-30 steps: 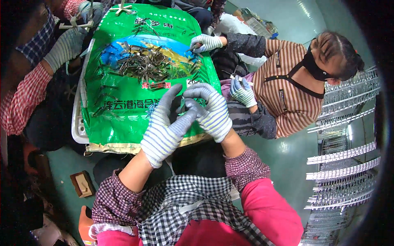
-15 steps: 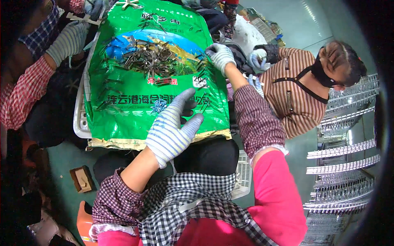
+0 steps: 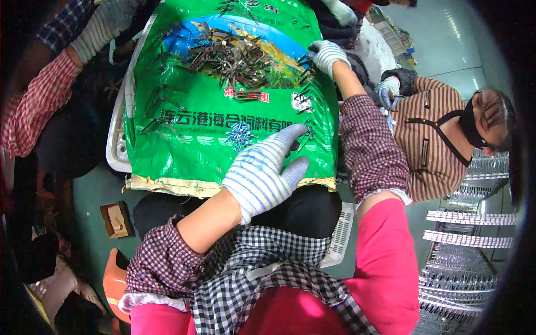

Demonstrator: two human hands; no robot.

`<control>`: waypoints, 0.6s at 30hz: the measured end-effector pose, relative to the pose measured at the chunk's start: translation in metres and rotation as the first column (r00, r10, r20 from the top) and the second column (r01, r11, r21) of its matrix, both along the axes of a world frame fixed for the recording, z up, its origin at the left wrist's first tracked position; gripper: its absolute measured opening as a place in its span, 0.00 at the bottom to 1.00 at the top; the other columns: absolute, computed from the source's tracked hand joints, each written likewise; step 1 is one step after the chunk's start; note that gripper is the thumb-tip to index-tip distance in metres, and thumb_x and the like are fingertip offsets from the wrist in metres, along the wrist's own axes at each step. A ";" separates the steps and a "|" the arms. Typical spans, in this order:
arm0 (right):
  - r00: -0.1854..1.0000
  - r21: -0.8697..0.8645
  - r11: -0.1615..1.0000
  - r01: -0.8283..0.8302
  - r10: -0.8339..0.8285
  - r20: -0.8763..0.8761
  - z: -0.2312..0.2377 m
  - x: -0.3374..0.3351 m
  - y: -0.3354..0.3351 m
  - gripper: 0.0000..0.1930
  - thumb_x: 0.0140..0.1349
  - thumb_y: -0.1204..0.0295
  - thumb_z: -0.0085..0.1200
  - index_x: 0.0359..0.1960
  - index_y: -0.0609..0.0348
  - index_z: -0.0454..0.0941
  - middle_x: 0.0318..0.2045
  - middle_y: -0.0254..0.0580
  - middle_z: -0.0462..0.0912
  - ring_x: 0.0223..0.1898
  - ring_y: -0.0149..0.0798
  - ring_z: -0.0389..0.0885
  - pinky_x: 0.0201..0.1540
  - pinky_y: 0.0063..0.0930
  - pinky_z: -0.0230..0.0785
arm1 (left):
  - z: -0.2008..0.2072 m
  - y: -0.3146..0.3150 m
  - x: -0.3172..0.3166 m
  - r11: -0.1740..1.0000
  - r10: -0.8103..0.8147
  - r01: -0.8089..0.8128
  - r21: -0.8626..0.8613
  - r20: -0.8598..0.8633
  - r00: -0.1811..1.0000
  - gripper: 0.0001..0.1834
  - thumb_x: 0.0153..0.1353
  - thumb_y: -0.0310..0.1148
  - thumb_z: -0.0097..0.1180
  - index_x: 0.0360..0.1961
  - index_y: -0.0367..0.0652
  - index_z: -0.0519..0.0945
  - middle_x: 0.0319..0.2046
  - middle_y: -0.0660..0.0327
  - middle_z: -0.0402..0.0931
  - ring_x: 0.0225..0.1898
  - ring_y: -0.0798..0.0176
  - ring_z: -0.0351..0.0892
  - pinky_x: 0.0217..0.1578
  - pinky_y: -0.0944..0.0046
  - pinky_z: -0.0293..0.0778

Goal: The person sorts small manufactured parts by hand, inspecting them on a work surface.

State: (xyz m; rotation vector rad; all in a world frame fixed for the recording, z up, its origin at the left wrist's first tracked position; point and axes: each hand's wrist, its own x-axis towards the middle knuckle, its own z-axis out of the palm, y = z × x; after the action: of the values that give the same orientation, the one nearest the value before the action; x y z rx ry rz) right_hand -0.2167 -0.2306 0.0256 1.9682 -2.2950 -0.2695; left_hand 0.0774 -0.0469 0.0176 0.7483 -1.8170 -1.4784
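A green printed sack [image 3: 178, 151] lies spread in front of me. Near its middle is a loose heap of thin dark strips [image 3: 231, 58], with more strips scattered around. Closer to me sits a small pile of blue pieces [image 3: 240, 137]. My left hand [image 3: 259, 176], in a striped glove, hovers over the sack's near part beside that pile, thumb and fingers apart, nothing visible between them. My right hand [image 3: 330, 57], also gloved, is at the sack's right edge, its bent fingers together by some dark strips. What those fingers hold is too small to make out.
Under the sack shows the rim of a white tray [image 3: 118, 145]. At right sits a person in a striped cardigan [image 3: 432, 131]; another person's gloved hand [image 3: 106, 28] is at upper left. White racks [image 3: 472, 218] stand at lower right. A small cardboard box [image 3: 117, 219] lies on the floor.
The view has shifted, so the sack and the person at right appear farther right. My left hand has turned slightly, its fingers pointing more rightward. My right hand stays by the sack's right edge.
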 end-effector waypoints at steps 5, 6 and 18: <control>0.888 -0.326 0.892 -0.314 0.398 0.232 -0.001 0.072 0.059 0.09 0.53 0.66 0.56 0.33 0.56 0.78 0.31 0.48 0.80 0.36 0.48 0.78 0.41 0.37 0.70 | -0.003 -0.001 0.000 0.986 0.063 -0.060 -0.153 0.020 0.998 0.26 0.55 0.36 0.55 0.55 0.40 0.68 0.40 0.48 0.76 0.41 0.54 0.78 0.43 0.60 0.73; 0.813 -0.351 0.853 -0.386 0.494 0.307 -0.013 0.092 0.069 0.08 0.53 0.67 0.57 0.32 0.55 0.78 0.30 0.47 0.79 0.34 0.48 0.78 0.39 0.37 0.70 | -0.006 -0.002 0.005 0.976 0.097 -0.087 -0.199 0.039 0.995 0.26 0.55 0.36 0.55 0.55 0.40 0.68 0.40 0.48 0.76 0.40 0.54 0.78 0.43 0.60 0.73; 0.846 -0.038 0.863 -0.503 0.501 0.183 -0.025 0.159 0.095 0.10 0.49 0.67 0.60 0.33 0.50 0.80 0.35 0.43 0.77 0.38 0.47 0.76 0.41 0.38 0.69 | -0.007 -0.006 0.007 0.952 0.162 -0.161 -0.260 -0.018 0.987 0.22 0.55 0.36 0.54 0.50 0.37 0.71 0.37 0.44 0.76 0.40 0.48 0.78 0.43 0.58 0.72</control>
State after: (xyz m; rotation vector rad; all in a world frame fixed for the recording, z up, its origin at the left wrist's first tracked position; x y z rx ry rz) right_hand -0.0574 -0.1353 0.0005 2.6016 -1.7611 -0.0469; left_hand 0.0846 -0.0531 0.0105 0.7471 -1.8591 -1.1065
